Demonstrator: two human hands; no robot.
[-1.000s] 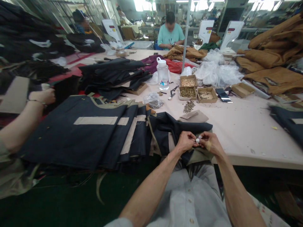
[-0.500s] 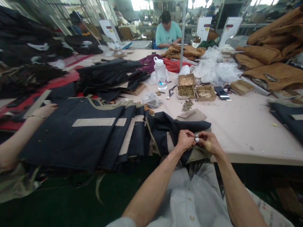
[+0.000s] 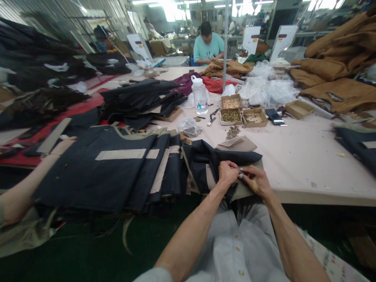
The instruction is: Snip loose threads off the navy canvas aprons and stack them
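A navy fabric piece (image 3: 202, 150) with olive edging lies bunched at the table's front edge, partly over my lap. My left hand (image 3: 228, 173) is closed in a pinch on this cloth. Right beside it, fingertips meeting the left ones, my right hand (image 3: 258, 181) is pinched too, with white wraps on its fingertips. A small dark thing shows between the two hands, too small to name. Behind the cloth lies a beige fabric flap (image 3: 237, 143). Loose metal fittings (image 3: 233, 132) form a little heap beyond it.
A stack of navy pieces (image 3: 123, 172) lies to the left, where a co-worker's arm (image 3: 32, 180) reaches in. Further back are boxes of brass fittings (image 3: 230, 116), a box with few pieces (image 3: 255, 117), a phone (image 3: 275, 116) and a water bottle (image 3: 199, 96).
My right hand has shifted slightly left, its fingers now stretched further toward my left fingertips. The co-worker's hand has lowered onto the left end of the navy stack. The view has tilted slightly.
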